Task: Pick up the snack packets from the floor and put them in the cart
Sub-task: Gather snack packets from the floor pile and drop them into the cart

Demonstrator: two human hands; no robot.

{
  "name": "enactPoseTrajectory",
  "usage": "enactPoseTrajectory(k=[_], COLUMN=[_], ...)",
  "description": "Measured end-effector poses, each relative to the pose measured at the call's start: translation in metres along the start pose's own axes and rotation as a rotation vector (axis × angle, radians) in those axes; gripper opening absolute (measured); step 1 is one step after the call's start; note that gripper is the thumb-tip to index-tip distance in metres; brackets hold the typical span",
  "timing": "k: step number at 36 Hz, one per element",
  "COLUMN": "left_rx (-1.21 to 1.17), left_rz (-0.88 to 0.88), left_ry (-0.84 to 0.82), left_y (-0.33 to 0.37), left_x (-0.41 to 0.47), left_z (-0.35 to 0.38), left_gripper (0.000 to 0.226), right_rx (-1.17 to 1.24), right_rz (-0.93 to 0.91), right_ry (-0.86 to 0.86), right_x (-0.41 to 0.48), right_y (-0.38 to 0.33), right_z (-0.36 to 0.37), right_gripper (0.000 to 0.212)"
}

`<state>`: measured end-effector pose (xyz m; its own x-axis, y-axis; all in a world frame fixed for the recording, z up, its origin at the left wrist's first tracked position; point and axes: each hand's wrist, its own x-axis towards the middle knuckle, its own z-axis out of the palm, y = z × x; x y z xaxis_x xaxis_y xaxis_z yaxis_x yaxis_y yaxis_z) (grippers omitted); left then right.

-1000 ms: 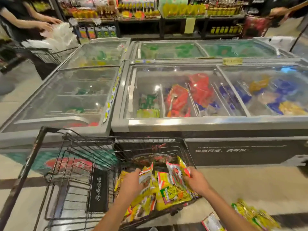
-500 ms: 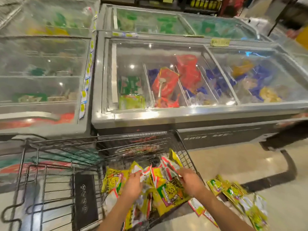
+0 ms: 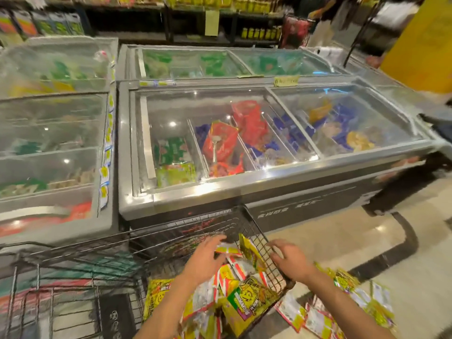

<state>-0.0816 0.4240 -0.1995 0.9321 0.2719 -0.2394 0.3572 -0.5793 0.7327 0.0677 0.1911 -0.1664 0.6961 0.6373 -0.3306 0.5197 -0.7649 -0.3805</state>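
Most snack packets [image 3: 245, 298] lie heaped in the near right corner of the wire cart [image 3: 259, 237]. More are scattered on the floor [image 3: 330, 241] just right of it. The left hand [image 3: 205, 260] hovers over the heap with loose, empty fingers. The right hand [image 3: 291, 259] is spread above the cart's right wall. A glass-topped freezer [image 3: 244, 189] stands close behind the cart.

The head camera looks forward and down, close above the cart [image 3: 254, 228], facing freezers [image 3: 244, 189] ahead.
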Motion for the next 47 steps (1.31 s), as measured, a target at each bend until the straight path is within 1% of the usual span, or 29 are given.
enactPoseTrajectory(k=[6,12,15,17,22,26,31,36,43,47], left_rx=[-0.018,0.060,0.088,0.089,0.206,0.265,0.310,0.306,0.357,0.418], left_rz=[0.166,0.315,0.376,0.407,0.527,0.588,0.627,0.642,0.637,0.649], left_ry=[0.007,-0.042,-0.053,-0.091,-0.135,-0.191,-0.267,-0.350,-0.483,-0.532], left_y=[0.066,0.139,0.178,0.203,0.263,0.304,0.348,0.376,0.391,0.396], left_x=[0.020,0.039,0.044,0.047,0.048,0.047,0.034,0.013,-0.010,-0.010], left_z=[-0.010,0.002,0.017,0.030,0.069,0.111,0.172,0.239,0.305,0.334], left_gripper=[0.050,0.053,0.054,0.053,0.055,0.053,0.054,0.055,0.054,0.055], right_rx=[0.101,0.164,0.218,0.260,0.335,0.398,0.430,0.487,0.598,0.647], right_rz=[0.037,0.103,0.150,0.183,0.261,0.337,0.404,0.499,0.607,0.661], right_ry=[0.146,0.243,0.289,0.332,0.455,0.558,0.618,0.686,0.703,0.715], right_x=[-0.034,-0.081,-0.111,-0.130,-0.186,-0.236,-0.297,-0.352,-0.403,-0.418], right_y=[0.025,0.065,0.091,0.112,0.166,0.208,0.258,0.311,0.357,0.376], right_z=[-0.049,-0.081,-0.098,-0.108,-0.125,-0.131,-0.129,-0.107,-0.069,-0.051], right_gripper=[0.031,0.030,0.031,0.030,0.028,0.026,0.023,0.018,0.013,0.015])
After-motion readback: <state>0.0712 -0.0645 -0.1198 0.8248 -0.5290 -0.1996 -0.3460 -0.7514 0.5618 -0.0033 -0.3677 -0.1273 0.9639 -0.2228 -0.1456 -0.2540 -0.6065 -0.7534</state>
